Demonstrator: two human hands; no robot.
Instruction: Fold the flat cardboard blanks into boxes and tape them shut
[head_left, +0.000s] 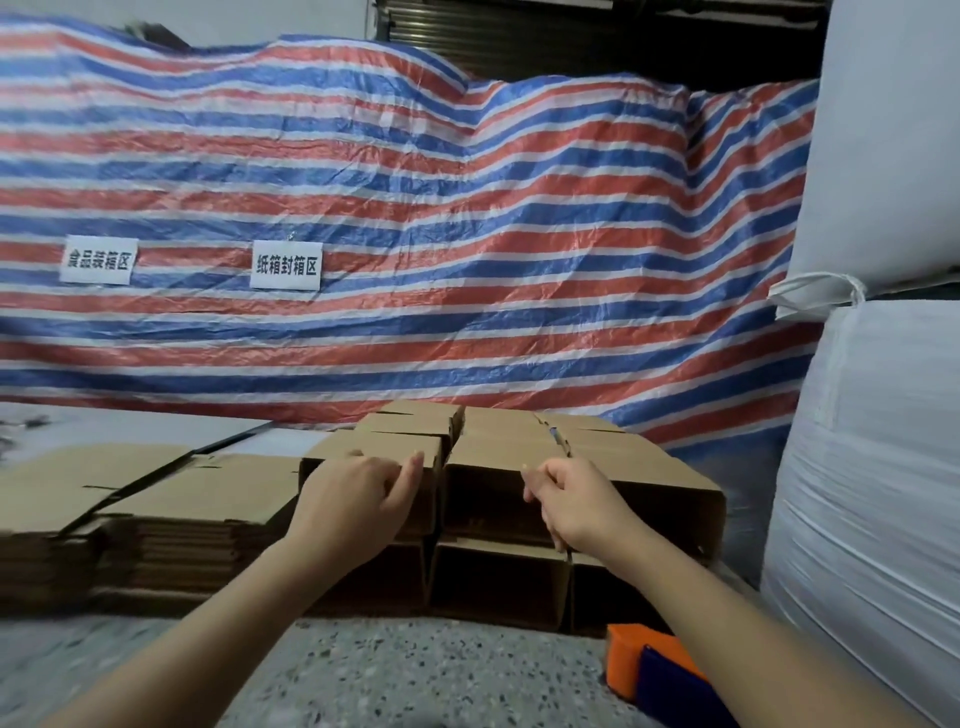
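Several folded brown boxes (498, 452) are stacked two high in the middle, their open ends facing me. My left hand (358, 499) is in front of the upper left box (384, 441), its thumb up by the top edge and its fingers loosely curled; it holds nothing. In front of the upper right box is my right hand (569, 501), also loosely curled and holding nothing. Two piles of flat cardboard blanks (208, 493) lie to the left of the boxes. An orange and blue tape dispenser (631, 660) lies on the floor at the lower right, partly hidden by my right forearm.
A red, white and blue striped tarp (415, 234) with two white paper signs hangs behind the boxes. Large white bulk bags (872, 467) stand close on the right. Speckled terrazzo floor (415, 675) lies between me and the boxes.
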